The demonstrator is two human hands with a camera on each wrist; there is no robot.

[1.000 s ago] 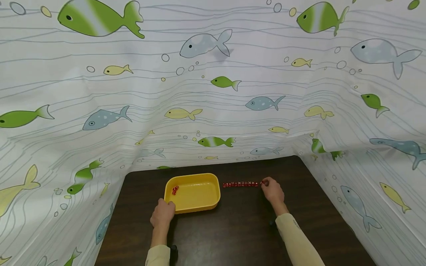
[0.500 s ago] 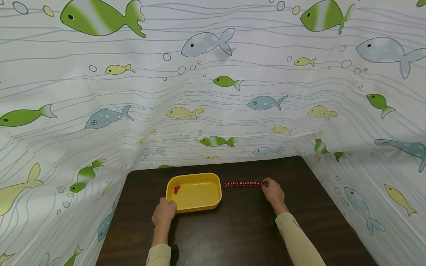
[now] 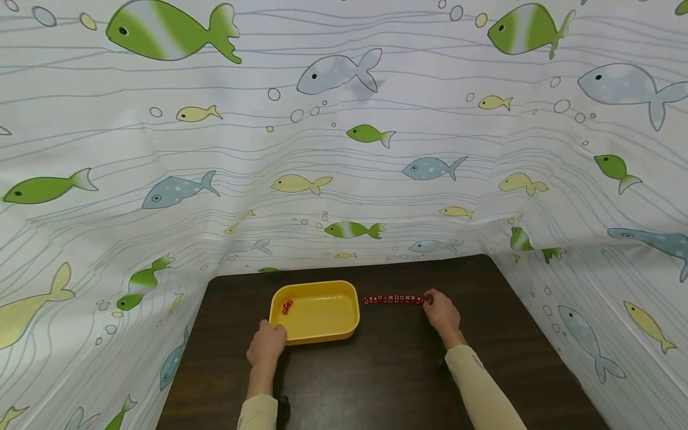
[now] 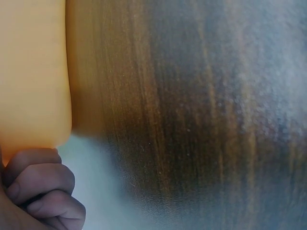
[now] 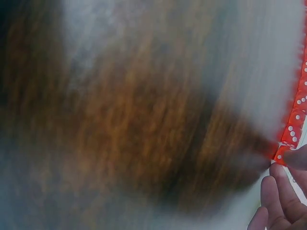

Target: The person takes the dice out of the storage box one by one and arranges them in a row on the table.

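Note:
My left hand (image 3: 267, 342) grips the near left corner of a yellow plastic tray (image 3: 344, 332), its fingers curled at the tray's wall in the left wrist view. A few red dice (image 3: 287, 306) lie in the tray's left part. To the right of the tray runs a straight row of red dice (image 3: 393, 298) with white pips. At the row's right end my right hand (image 3: 442, 312) pinches the last die (image 5: 280, 155) between thumb and fingers. This die sits right against its neighbour in the right wrist view.
Everything stands on a dark wood-grain table (image 3: 371, 376). Behind it and along both sides hangs a white curtain (image 3: 365, 197) printed with green, blue and yellow fish. The tray's right wall is close to the row's left end.
The head view has shifted slightly, so the scene sits a little further right. Both hands keep their places, the left at the tray and the right at the row's end.

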